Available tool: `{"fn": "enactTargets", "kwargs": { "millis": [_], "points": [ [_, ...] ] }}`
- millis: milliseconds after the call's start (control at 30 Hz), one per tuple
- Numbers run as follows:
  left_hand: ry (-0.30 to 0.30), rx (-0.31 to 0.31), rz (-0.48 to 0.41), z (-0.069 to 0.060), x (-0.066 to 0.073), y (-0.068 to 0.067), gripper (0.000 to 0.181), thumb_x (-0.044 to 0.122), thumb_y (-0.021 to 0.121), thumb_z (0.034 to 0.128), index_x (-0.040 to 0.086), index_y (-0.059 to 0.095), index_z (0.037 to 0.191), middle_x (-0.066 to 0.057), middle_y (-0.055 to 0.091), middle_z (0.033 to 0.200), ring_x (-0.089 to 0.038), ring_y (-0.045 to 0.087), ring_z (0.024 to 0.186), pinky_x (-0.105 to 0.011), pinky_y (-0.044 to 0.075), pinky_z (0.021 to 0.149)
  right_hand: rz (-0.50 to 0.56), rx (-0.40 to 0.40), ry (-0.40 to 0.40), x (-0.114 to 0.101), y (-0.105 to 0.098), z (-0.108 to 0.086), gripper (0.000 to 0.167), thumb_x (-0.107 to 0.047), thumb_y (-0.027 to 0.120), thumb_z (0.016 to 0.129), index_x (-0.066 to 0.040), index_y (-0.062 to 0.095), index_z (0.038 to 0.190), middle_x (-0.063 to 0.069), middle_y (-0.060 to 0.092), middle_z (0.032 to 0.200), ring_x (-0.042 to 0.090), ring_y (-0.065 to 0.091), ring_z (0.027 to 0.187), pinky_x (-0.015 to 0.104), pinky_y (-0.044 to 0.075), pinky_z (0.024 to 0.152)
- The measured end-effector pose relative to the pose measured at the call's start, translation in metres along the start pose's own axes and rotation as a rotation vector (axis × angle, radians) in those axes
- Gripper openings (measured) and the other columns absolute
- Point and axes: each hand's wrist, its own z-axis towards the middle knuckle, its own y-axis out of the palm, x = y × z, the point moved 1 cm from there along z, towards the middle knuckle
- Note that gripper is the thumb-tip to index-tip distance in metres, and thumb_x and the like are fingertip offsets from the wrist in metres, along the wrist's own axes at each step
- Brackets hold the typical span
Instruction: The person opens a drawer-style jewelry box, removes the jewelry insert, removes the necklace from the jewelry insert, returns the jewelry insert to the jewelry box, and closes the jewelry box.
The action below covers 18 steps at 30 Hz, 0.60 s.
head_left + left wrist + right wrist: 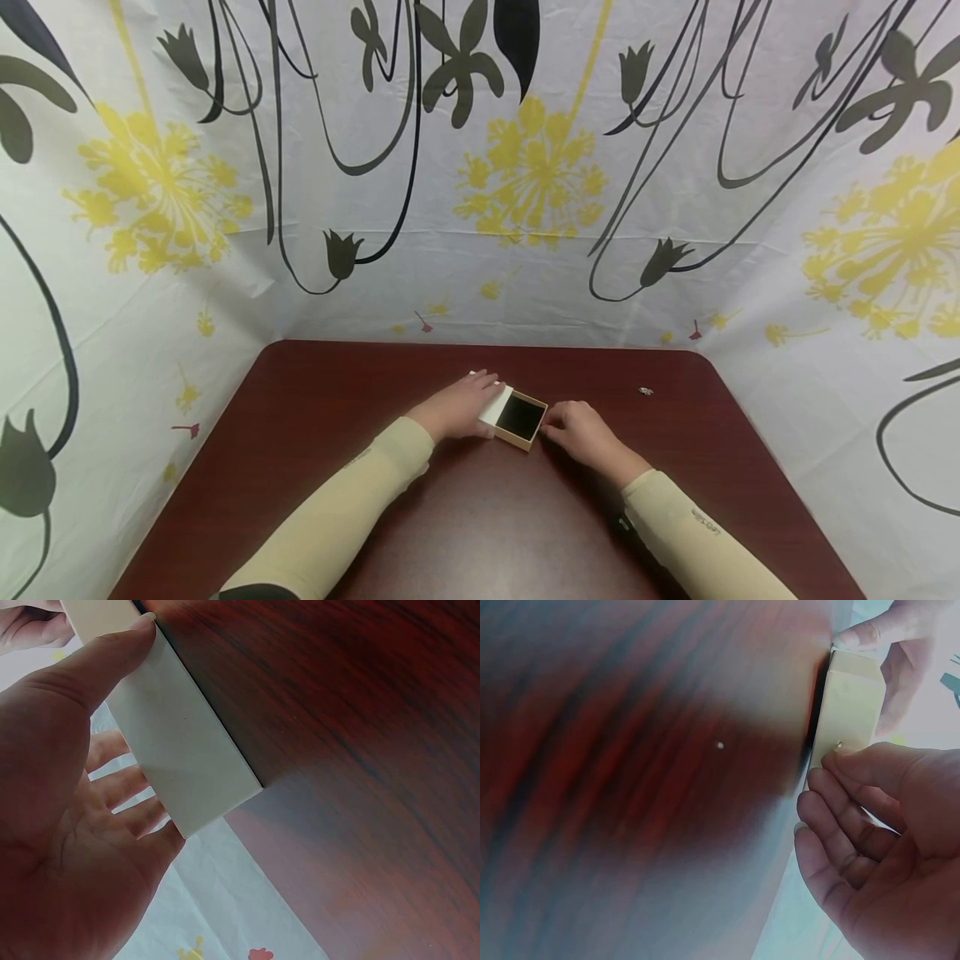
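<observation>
A small drawer box lies on the table, its tan drawer (517, 437) with a black inside partly out of a white sleeve (495, 406). My left hand (461, 406) grips the sleeve, its thumb (112, 664) along the near side and the fingers on the far side. At the drawer's right end is my right hand (585, 433), thumb and forefinger pinched together at the end face (851, 701). A tiny shiny spot shows by the right thumb tip; what the fingertips pinch is mostly hidden.
A small silvery item (646, 391) lies on the dark red table (480, 517), toward the back right. White cloth (420, 308) with a flower print hangs behind the table and on both sides.
</observation>
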Motion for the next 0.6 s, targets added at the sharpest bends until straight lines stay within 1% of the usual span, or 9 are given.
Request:
{"fn": "enactTargets", "kwargs": {
  "millis": [267, 467, 600],
  "points": [
    [0.004, -0.001, 0.020, 0.0010, -0.0005, 0.0010, 0.092, 0.038, 0.088, 0.0952, 0.005, 0.043, 0.169, -0.018, 0.040, 0.175, -0.040, 0.031, 0.165, -0.049, 0.024, 0.135, 0.001, 0.003, -0.007, -0.0002, 0.0003, 0.0004, 0.013, -0.005, 0.084, 0.093, -0.015, 0.081, 0.086, -0.007, 0.075, 0.083, 0.013, 0.071, 0.077, 0.038, 0.061, 0.073],
    [0.005, -0.003, 0.018, 0.0009, -0.0002, 0.0005, 0.093, 0.038, 0.088, 0.0950, 0.004, 0.043, 0.169, -0.019, 0.040, 0.174, -0.040, 0.030, 0.165, -0.050, 0.025, 0.135, 0.002, 0.001, -0.006, 0.0000, 0.0010, 0.0012, 0.013, -0.005, 0.084, 0.093, -0.015, 0.081, 0.086, -0.007, 0.075, 0.083, 0.013, 0.071, 0.078, 0.038, 0.062, 0.073],
    [0.002, -0.007, 0.030, 0.0016, -0.0011, 0.0022, 0.093, 0.039, 0.087, 0.0957, 0.006, 0.042, 0.170, -0.018, 0.039, 0.175, -0.038, 0.029, 0.165, -0.048, 0.023, 0.135, 0.003, -0.002, -0.005, -0.0005, 0.0011, 0.0016, 0.012, -0.005, 0.084, 0.093, -0.014, 0.081, 0.086, -0.006, 0.075, 0.083, 0.014, 0.072, 0.078, 0.038, 0.062, 0.074]
  ]
}}
